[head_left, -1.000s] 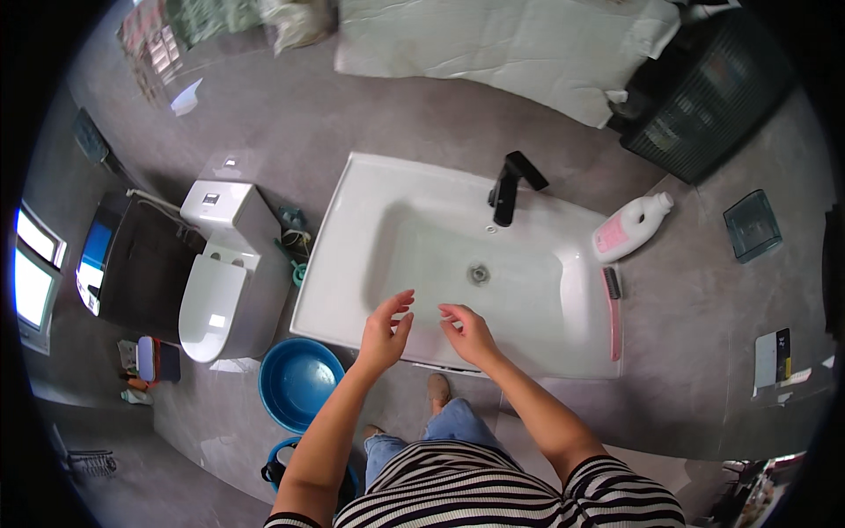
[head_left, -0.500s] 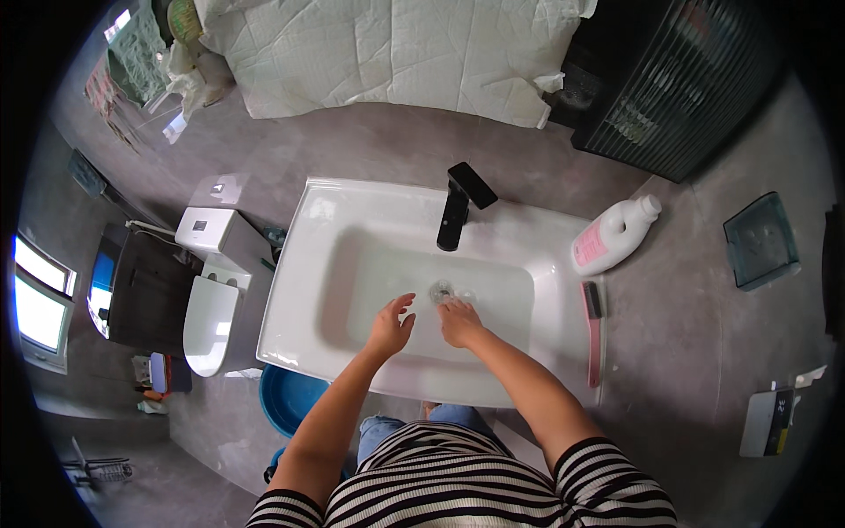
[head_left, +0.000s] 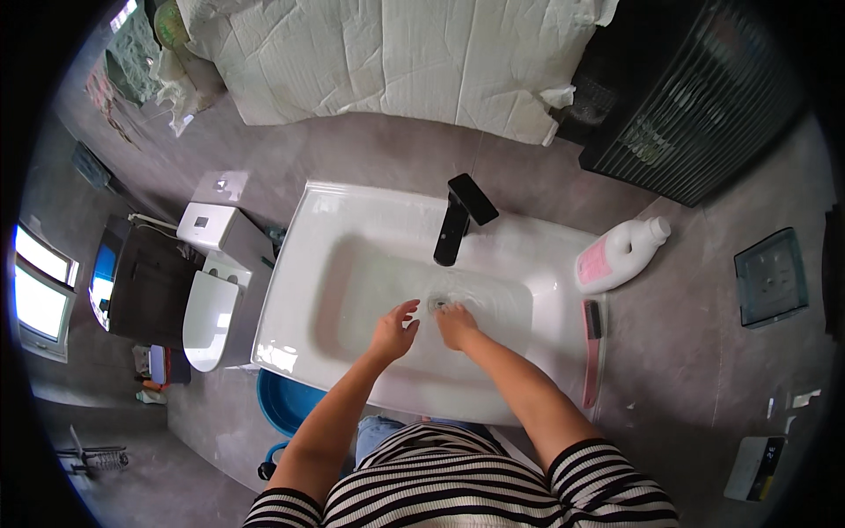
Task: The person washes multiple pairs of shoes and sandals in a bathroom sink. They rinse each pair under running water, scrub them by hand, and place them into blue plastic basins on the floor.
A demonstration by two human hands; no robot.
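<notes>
A white washbasin (head_left: 290, 290) holds shallow, rippling water. Over it my left hand (head_left: 394, 333) hovers with bent fingers apart and nothing in them. My right hand (head_left: 457, 326) reaches down to the water beside the round drain (head_left: 437, 304). Its fingers are stretched out and slightly spread, the tips at the drain's edge, and I see nothing held. Behind the drain rises a black faucet (head_left: 453, 231); no stream shows from it.
On the basin's right rim stand a white jug-shaped bottle (head_left: 616, 258) with a pink label and a pink-handled brush (head_left: 591, 356). A blue tub (head_left: 280, 403) sits below the left front corner. Left of the basin is a white toilet (head_left: 211, 321). A glass soap dish (head_left: 771, 277) hangs at right.
The bubbling water at the drain has flattened into spreading ripples. My right hand has shifted slightly down and left, while my left hand hardly moves. The whole view has tilted a little.
</notes>
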